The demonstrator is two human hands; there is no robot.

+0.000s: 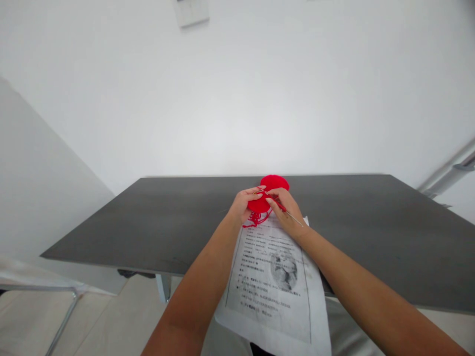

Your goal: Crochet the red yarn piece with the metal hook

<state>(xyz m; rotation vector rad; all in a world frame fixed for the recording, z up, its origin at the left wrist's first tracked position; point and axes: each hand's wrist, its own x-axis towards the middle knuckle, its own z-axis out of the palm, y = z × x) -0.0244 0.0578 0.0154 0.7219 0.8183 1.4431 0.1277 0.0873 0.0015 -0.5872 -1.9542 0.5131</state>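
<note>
My left hand [245, 201] pinches a red crocheted piece [259, 205] between thumb and fingers, just above the table. A crochet hook [293, 217] with a red grip and a metal shaft lies in my right hand [284, 201], its tip at the upper edge of the piece. Behind my hands sits a round red thing [275, 182], perhaps a yarn ball; its lower part is hidden. Loose red yarn [255, 217] hangs in coils below the crocheted piece, over the top of a printed sheet [256, 287].
The printed sheet hangs over the front edge of the dark grey table [166, 217]. A white wall [222, 99] stands directly behind the table. Metal tubing [63, 321] shows at the lower left, and a grey pipe-like frame [452, 173] at the right.
</note>
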